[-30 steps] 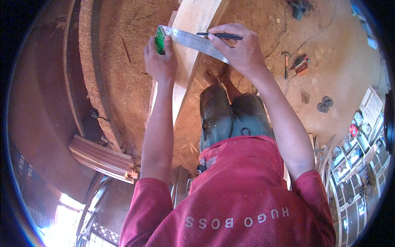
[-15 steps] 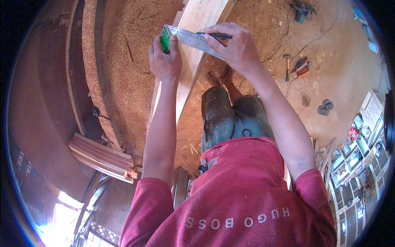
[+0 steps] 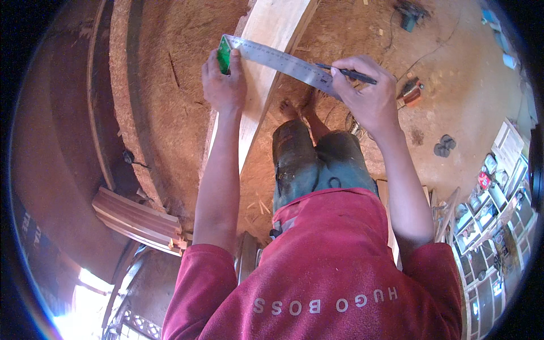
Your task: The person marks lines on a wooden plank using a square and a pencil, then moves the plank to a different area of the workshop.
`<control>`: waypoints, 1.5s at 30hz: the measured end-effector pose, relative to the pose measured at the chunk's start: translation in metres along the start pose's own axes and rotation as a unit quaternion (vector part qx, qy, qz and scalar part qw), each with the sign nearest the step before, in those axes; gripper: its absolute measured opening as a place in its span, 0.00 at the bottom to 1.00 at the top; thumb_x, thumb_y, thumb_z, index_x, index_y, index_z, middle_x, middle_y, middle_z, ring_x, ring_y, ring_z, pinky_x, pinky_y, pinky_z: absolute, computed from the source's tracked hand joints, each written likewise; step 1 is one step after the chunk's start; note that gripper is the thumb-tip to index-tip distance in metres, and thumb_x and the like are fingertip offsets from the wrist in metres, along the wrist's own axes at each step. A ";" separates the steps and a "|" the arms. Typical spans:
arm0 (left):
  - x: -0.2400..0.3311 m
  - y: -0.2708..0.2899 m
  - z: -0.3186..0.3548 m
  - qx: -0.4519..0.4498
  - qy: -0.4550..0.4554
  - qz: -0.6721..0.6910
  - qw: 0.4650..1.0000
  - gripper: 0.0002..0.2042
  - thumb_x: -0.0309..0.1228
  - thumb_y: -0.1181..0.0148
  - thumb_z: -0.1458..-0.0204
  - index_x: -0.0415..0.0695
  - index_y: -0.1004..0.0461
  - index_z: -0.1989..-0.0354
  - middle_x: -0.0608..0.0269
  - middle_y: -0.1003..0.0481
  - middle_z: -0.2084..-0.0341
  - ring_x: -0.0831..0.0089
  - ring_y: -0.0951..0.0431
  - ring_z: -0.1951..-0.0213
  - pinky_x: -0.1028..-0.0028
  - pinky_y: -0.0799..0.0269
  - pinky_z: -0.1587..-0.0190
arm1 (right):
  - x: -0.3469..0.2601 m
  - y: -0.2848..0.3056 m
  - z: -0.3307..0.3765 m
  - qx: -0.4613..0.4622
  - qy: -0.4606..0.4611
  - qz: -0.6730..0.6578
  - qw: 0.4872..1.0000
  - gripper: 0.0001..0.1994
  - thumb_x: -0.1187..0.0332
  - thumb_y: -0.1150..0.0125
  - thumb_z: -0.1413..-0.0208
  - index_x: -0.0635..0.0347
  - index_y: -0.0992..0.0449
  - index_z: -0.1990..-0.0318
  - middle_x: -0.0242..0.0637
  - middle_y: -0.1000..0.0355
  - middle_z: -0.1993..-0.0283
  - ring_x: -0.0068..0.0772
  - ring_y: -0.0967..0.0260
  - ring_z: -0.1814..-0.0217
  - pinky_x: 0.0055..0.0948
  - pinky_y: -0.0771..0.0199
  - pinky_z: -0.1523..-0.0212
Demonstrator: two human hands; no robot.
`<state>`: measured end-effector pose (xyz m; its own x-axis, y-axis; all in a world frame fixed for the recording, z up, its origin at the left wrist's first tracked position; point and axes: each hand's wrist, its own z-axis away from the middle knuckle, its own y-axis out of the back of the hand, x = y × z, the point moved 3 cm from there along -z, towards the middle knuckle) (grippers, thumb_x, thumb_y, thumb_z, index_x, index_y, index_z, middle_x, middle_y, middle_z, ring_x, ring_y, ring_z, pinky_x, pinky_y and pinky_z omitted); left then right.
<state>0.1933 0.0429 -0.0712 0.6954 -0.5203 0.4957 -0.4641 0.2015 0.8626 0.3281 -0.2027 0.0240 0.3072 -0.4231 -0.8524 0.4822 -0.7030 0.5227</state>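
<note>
A try square with a green stock (image 3: 224, 59) and a long metal blade (image 3: 272, 58) lies across a pale wooden board (image 3: 258, 96). My left hand (image 3: 225, 82) grips the green stock at the board's left edge, thumb along its inner side. The blade crosses the board and sticks out past its right edge. Near the blade's free end is my right hand (image 3: 368, 93), closed round a black pen (image 3: 354, 75). The pen's tip points left, over the blade; whether it touches the metal I cannot tell.
On the floor at right lie an orange-brown power tool (image 3: 412, 92), a pair of dark sandals (image 3: 445, 145) and a dark green tool (image 3: 409, 21) with a cord. Stacked wood pieces (image 3: 139, 224) are at lower left. A compartmented rack (image 3: 490, 215) stands far right.
My right hand has moved right with the pen, from above the board to the blade's free end, uncovering more of the blade. The left hand stays on the stock, shifting slightly in view.
</note>
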 end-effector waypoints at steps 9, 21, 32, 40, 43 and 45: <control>-0.018 0.005 0.009 -0.013 -0.013 -0.042 0.999 0.33 0.59 0.44 0.40 0.41 0.26 0.41 0.50 0.23 0.51 0.50 0.20 0.52 0.56 0.24 0.53 | 0.020 0.017 0.030 0.038 -0.042 -0.050 0.997 0.06 0.72 0.32 0.45 0.64 0.18 0.61 0.42 0.19 0.62 0.34 0.19 0.60 0.30 0.21 0.58; -0.013 0.001 0.006 0.012 -0.024 -0.032 0.999 0.31 0.58 0.43 0.41 0.41 0.26 0.43 0.48 0.24 0.52 0.49 0.21 0.50 0.56 0.25 0.51 | 0.024 0.014 0.030 0.046 -0.063 -0.071 0.994 0.07 0.73 0.31 0.43 0.65 0.17 0.59 0.35 0.20 0.61 0.21 0.26 0.60 0.23 0.26 0.58; -0.007 0.003 0.004 -0.004 -0.007 -0.025 1.000 0.32 0.58 0.43 0.40 0.40 0.25 0.43 0.46 0.23 0.50 0.47 0.22 0.48 0.55 0.27 0.47 | 0.025 0.006 0.028 0.035 -0.077 -0.090 0.992 0.07 0.71 0.32 0.43 0.64 0.17 0.60 0.37 0.19 0.64 0.22 0.23 0.63 0.24 0.22 0.59; -0.006 0.003 0.005 -0.015 -0.002 -0.032 0.999 0.32 0.59 0.45 0.40 0.41 0.26 0.42 0.47 0.23 0.51 0.48 0.22 0.49 0.55 0.27 0.48 | 0.020 0.002 0.023 0.040 -0.036 -0.058 0.997 0.08 0.70 0.31 0.43 0.64 0.17 0.60 0.39 0.19 0.62 0.28 0.21 0.61 0.28 0.21 0.57; -0.005 0.003 0.006 -0.007 -0.005 -0.027 1.000 0.32 0.59 0.45 0.40 0.42 0.25 0.42 0.48 0.23 0.52 0.48 0.22 0.49 0.55 0.27 0.48 | 0.016 0.001 0.021 0.037 -0.047 -0.061 0.996 0.08 0.69 0.31 0.43 0.63 0.17 0.60 0.40 0.19 0.61 0.31 0.20 0.60 0.29 0.20 0.57; -0.006 0.004 0.006 -0.016 0.002 -0.025 1.000 0.31 0.59 0.44 0.40 0.42 0.25 0.42 0.48 0.23 0.52 0.49 0.22 0.49 0.56 0.27 0.48 | 0.019 -0.002 0.020 0.036 -0.046 -0.065 0.996 0.08 0.69 0.31 0.43 0.63 0.16 0.60 0.40 0.19 0.61 0.31 0.19 0.60 0.29 0.20 0.57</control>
<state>0.1848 0.0419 -0.0715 0.7200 -0.5265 0.4522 -0.4112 0.2011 0.8891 0.3164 -0.2208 0.0066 0.1675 -0.3745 -0.9120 0.4519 -0.7930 0.4086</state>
